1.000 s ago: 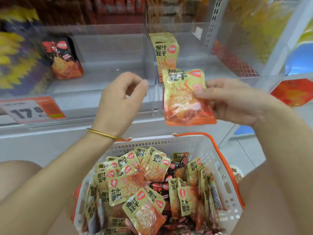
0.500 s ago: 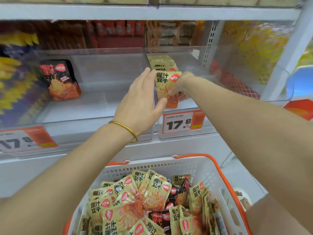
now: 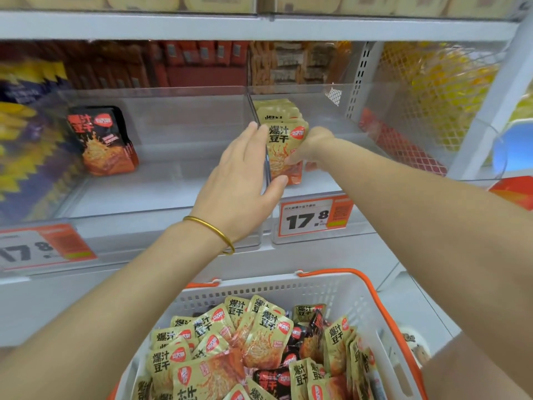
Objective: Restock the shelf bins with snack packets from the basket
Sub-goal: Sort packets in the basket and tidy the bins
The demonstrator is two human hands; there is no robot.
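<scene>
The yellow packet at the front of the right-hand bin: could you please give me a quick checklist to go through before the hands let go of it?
1. Yellow packet stands upright against the row behind it: ok.
2. It is in the right bin, the one with yellow stock, not the left bin holding the black packets: ok.
3. Right hand has a grip on the packet's right edge: ok.
4. Left hand steadies its front, thumb at the lower edge: ok.
5. Packet bottom seated on the bin floor: cannot tell, the thumb covers it.
6. Basket has more packets to load: ok.
</scene>
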